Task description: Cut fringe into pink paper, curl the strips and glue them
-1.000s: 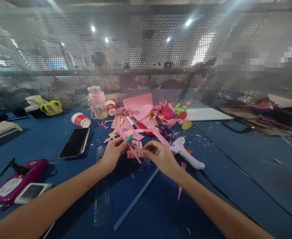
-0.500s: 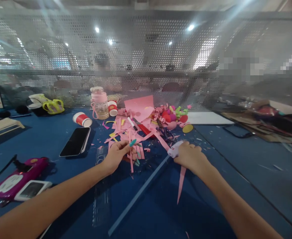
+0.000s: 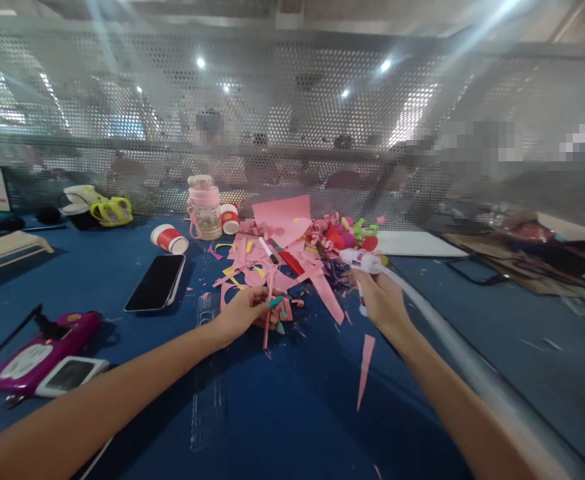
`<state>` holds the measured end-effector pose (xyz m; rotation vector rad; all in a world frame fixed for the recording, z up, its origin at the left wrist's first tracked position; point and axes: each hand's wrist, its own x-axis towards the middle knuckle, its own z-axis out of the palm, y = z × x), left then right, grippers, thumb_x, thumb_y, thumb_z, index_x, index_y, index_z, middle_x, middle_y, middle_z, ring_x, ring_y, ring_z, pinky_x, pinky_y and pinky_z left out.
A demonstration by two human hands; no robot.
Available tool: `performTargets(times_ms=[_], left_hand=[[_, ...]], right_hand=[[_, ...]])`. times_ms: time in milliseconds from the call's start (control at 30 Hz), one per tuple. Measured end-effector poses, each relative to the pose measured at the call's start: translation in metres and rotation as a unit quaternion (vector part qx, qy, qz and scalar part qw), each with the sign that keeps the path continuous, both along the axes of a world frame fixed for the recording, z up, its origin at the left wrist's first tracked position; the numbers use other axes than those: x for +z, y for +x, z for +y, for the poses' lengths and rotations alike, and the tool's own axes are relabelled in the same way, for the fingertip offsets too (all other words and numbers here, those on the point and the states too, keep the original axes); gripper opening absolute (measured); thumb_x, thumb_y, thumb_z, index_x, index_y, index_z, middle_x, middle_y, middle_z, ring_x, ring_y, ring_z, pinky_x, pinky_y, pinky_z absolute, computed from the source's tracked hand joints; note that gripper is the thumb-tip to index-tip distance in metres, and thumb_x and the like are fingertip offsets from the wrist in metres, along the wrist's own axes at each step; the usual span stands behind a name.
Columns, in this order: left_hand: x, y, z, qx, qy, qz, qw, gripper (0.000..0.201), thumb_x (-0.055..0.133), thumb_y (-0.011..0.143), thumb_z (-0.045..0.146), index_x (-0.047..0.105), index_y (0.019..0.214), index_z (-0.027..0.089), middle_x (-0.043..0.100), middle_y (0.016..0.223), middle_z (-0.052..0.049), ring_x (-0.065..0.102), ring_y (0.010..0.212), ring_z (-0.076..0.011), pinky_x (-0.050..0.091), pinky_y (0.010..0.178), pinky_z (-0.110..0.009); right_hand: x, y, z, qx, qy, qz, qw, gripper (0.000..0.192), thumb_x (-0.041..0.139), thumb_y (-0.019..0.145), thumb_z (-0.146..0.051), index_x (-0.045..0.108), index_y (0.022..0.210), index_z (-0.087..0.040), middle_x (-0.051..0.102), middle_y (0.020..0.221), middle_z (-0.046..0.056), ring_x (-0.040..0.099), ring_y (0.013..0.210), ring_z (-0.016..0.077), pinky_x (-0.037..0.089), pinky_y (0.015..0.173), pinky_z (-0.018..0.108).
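My left hand is closed round a thin pink paper strip, which hangs upright between thumb and fingers. In my right hand is a white glue gun, gripped by its handle, its nozzle side towards the paper pile. A long pale glue stick trails from the gun's back to the lower right, blurred. Beyond both hands lies a heap of pink paper scraps, with a marker and a red cutter on top. One pointed pink strip lies below my right hand.
A black phone, paper cup and pink-lidded bottle stand left of the heap. Nearer are a purple case and a clear ruler. A perforated metal screen closes off the back of the blue table.
My right hand has lifted and turned the glue gun; its glue stick swung from lower left to lower right. My left hand keeps the pink strip, almost in place.
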<state>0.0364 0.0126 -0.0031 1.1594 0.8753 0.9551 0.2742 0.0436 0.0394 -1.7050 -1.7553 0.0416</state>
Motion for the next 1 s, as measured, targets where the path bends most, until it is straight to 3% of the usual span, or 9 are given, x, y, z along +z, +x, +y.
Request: performTargets(times_ms=[67, 167, 267, 367, 567, 1000], left_hand=[[-0.001, -0.001, 0.001, 0.000, -0.003, -0.006, 1.000, 0.035, 0.067, 0.064, 0.036, 0.059, 0.089, 0.013, 0.060, 0.067, 0.000, 0.059, 0.054, -0.0095, 0.052, 0.058, -0.026], [-0.002, -0.001, 0.001, 0.005, -0.005, -0.020, 1.000, 0.032, 0.069, 0.061, 0.036, 0.060, 0.082, 0.012, 0.061, 0.066, -0.001, 0.057, 0.051, -0.0086, 0.051, 0.055, -0.024], [-0.001, 0.000, 0.000, 0.010, -0.001, -0.030, 1.000, 0.029, 0.069, 0.062, 0.035, 0.061, 0.078, 0.012, 0.061, 0.065, -0.001, 0.057, 0.050, -0.0085, 0.050, 0.055, -0.024], [0.000, 0.001, -0.001, 0.017, 0.002, -0.032, 0.999, 0.028, 0.068, 0.064, 0.035, 0.061, 0.081, 0.012, 0.061, 0.066, -0.002, 0.057, 0.050, -0.0083, 0.050, 0.054, -0.023], [0.000, 0.001, -0.001, 0.024, 0.013, -0.027, 0.999, 0.028, 0.067, 0.065, 0.035, 0.061, 0.081, 0.012, 0.061, 0.066, -0.002, 0.056, 0.050, -0.0084, 0.050, 0.053, -0.022], [0.002, 0.003, -0.002, 0.042, 0.003, -0.021, 0.999, 0.030, 0.068, 0.064, 0.034, 0.058, 0.084, 0.013, 0.061, 0.060, 0.000, 0.058, 0.050, -0.0095, 0.050, 0.053, -0.023]], right_hand=[[0.001, -0.006, -0.005, 0.026, -0.012, 0.141, 0.990, 0.037, 0.035, 0.078, -0.041, 0.058, 0.083, -0.014, 0.055, 0.055, 0.004, 0.052, 0.049, 0.0178, 0.039, 0.046, 0.027], [0.004, -0.020, -0.016, 0.151, -0.044, 0.364, 0.918, 0.031, 0.043, 0.072, -0.040, 0.059, 0.079, -0.014, 0.055, 0.055, 0.003, 0.050, 0.045, 0.0143, 0.039, 0.043, 0.025], [0.006, -0.034, -0.028, 0.269, -0.135, 0.437, 0.848, 0.032, 0.040, 0.070, -0.038, 0.060, 0.074, -0.013, 0.058, 0.055, 0.006, 0.052, 0.045, 0.0149, 0.040, 0.040, 0.025], [0.006, -0.043, -0.036, 0.302, -0.210, 0.448, 0.815, 0.034, 0.043, 0.067, -0.038, 0.060, 0.075, -0.011, 0.054, 0.045, 0.003, 0.046, 0.032, 0.0127, 0.035, 0.030, 0.024], [0.007, -0.045, -0.039, 0.304, -0.249, 0.432, 0.811, 0.030, 0.047, 0.064, -0.039, 0.060, 0.071, -0.013, 0.046, 0.032, -0.002, 0.034, 0.023, 0.0091, 0.027, 0.023, 0.021], [0.006, -0.043, -0.038, 0.306, -0.258, 0.415, 0.817, 0.028, 0.046, 0.066, -0.038, 0.058, 0.065, -0.013, 0.046, 0.032, -0.002, 0.033, 0.023, 0.0081, 0.028, 0.024, 0.021]])
